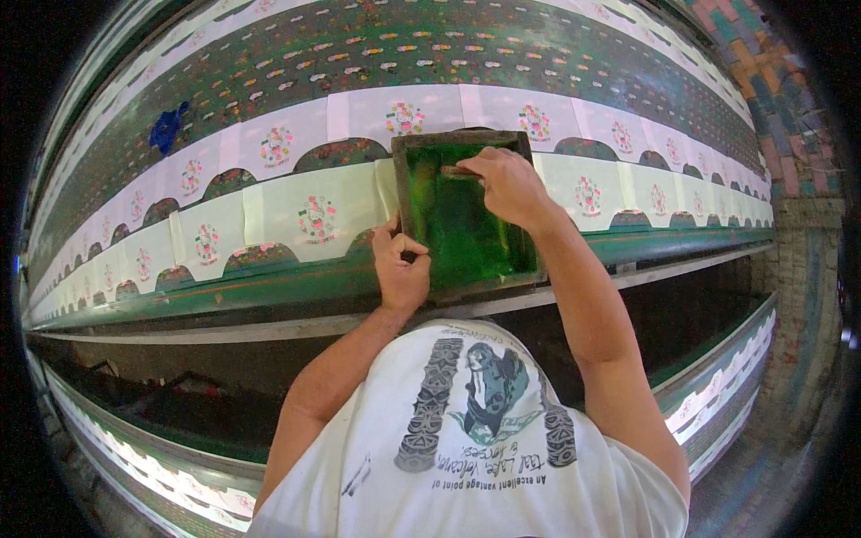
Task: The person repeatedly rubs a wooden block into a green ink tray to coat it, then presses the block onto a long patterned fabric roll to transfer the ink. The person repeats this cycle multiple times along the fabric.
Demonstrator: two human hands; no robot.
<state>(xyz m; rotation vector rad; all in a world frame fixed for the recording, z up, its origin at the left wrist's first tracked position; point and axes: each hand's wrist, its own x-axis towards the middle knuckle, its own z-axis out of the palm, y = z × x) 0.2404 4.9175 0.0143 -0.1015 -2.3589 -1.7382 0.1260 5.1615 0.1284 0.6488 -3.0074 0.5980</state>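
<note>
A wooden-framed printing screen (401, 195) lies over the cut fabric pieces on the long green table, its mesh wet with green ink. My right hand (514, 185) grips a squeegee (459, 172) inside the frame, near its upper side. Much of the squeegee is hidden or hard to make out against the green. Fingers curled, my left hand (402, 265) is at the frame's left side; whether it grips the frame I cannot tell. White fabric pieces (363, 195) with small multicoloured cartoon prints run in rows to both sides of the frame.
Beyond the printed rows, the green table surface (222, 134) bears many small ink marks and a blue patch (168, 128). A pale rail (269, 331) runs along the near edge. Behind me stands another long table with fabric pieces (716, 393). A brick-patterned floor (787, 141) lies at right.
</note>
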